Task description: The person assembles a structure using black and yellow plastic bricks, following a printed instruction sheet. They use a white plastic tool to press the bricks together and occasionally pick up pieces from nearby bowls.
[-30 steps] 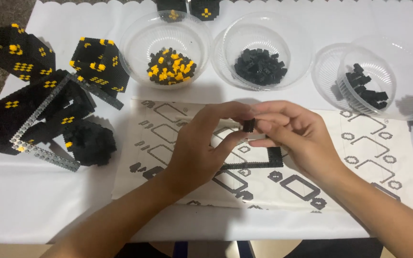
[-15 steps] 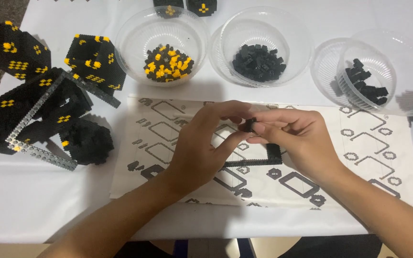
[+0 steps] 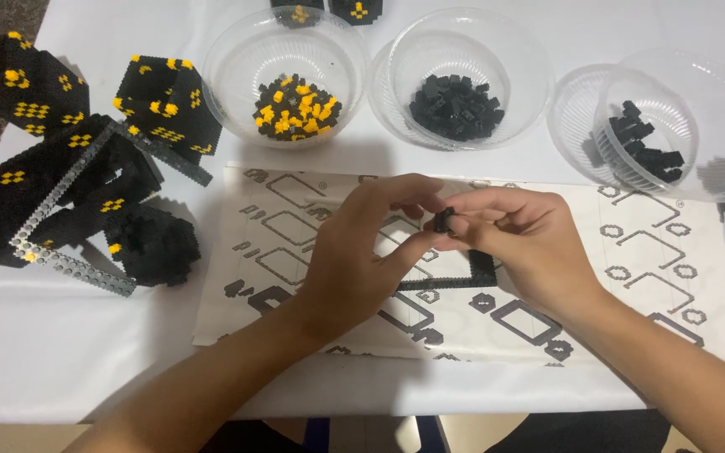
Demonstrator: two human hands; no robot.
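Far left: black-and-yellow brick models [image 3: 69,159] stood on the white table [image 3: 60,361], well apart from your hands. Behind them sat three clear bowls: yellow-and-black bricks [image 3: 297,106], black bricks [image 3: 455,105], more black bricks [image 3: 644,153]. Your left hand [image 3: 354,260] and right hand [image 3: 522,243] met over the printed instruction sheet [image 3: 295,243], fingertips of both pinched shut on a small black brick [image 3: 444,221]. Your hands hid part of a thin black frame [image 3: 463,277] lying on the sheet below.
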